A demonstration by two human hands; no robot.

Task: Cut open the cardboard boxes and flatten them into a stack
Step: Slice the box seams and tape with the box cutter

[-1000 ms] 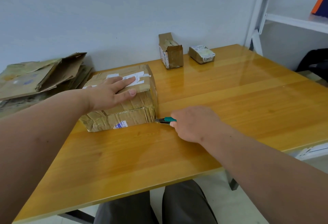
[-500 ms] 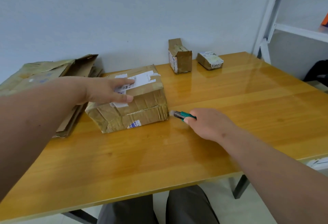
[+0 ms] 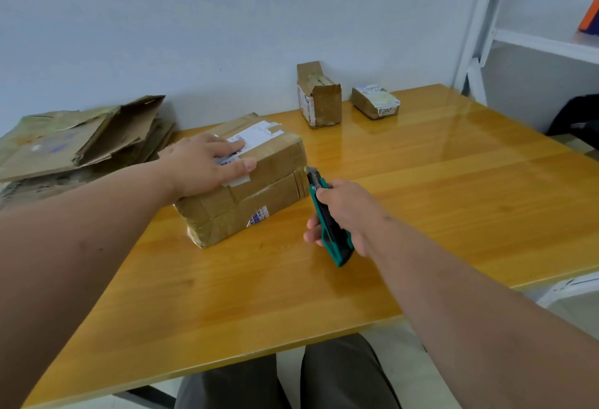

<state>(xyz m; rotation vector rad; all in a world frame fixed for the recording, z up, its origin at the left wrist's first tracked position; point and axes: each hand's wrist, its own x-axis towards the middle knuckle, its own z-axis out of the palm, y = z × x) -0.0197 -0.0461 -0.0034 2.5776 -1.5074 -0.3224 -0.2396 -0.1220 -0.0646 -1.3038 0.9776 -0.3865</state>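
A taped brown cardboard box (image 3: 259, 194) with a white label lies on the wooden table (image 3: 453, 201), left of centre. My left hand (image 3: 207, 167) lies flat on its top, fingers straight. My right hand (image 3: 348, 214) grips a green and black utility knife (image 3: 327, 217); the knife's tip is at the box's right corner, at the taped seam. A stack of flattened cardboard (image 3: 81, 142) lies at the table's far left, against the wall.
Two small boxes stand at the back by the wall: an opened upright box (image 3: 321, 100) and a low labelled box (image 3: 376, 105). A white shelf frame (image 3: 486, 35) rises at the right. My knees show below the table's near edge.
My right hand has lifted and turned the knife from lying low along the table to pointing up at the box's right corner. The box has swung slightly under my left hand.
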